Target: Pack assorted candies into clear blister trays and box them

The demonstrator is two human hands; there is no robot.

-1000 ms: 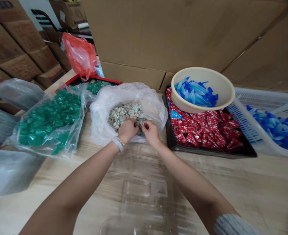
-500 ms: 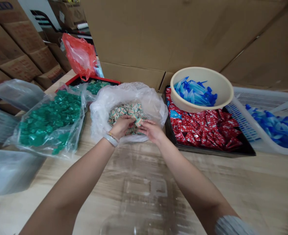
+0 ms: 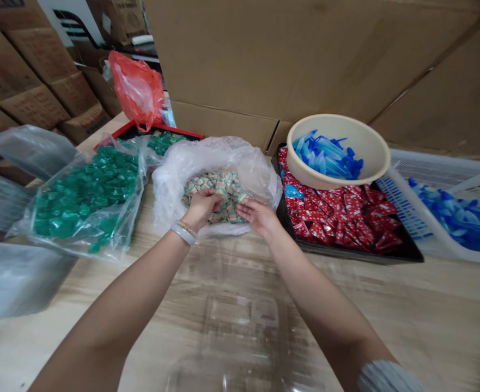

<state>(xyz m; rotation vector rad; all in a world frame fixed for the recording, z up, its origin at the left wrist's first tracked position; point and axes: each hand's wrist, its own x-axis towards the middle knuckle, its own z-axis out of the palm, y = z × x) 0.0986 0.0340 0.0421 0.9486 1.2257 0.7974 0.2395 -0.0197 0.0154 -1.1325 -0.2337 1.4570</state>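
A white plastic bag [image 3: 174, 174] lies open in the middle of the table, full of small pale candies [image 3: 223, 182] with green and red print. My left hand [image 3: 201, 207] is inside the bag's mouth, fingers curled around a few candies. My right hand [image 3: 258, 215] is beside it at the bag's near edge, palm up and fingers partly spread, with a candy or two at its fingertips. A clear plastic tray [image 3: 240, 326] lies flat on the table between my forearms.
A clear bag of green candies [image 3: 84, 196] lies at the left, a red plastic bag [image 3: 137, 90] behind it. At the right a black tray of red packets [image 3: 346, 215] carries a beige bowl [image 3: 370, 147] of blue pieces. A white basket [image 3: 436, 174] holds more. Cardboard boxes stand behind.
Both hands have drawn back a little from deep in the candy bag to its near edge. The right hand has turned palm up and opened; the left stays curled on candies.
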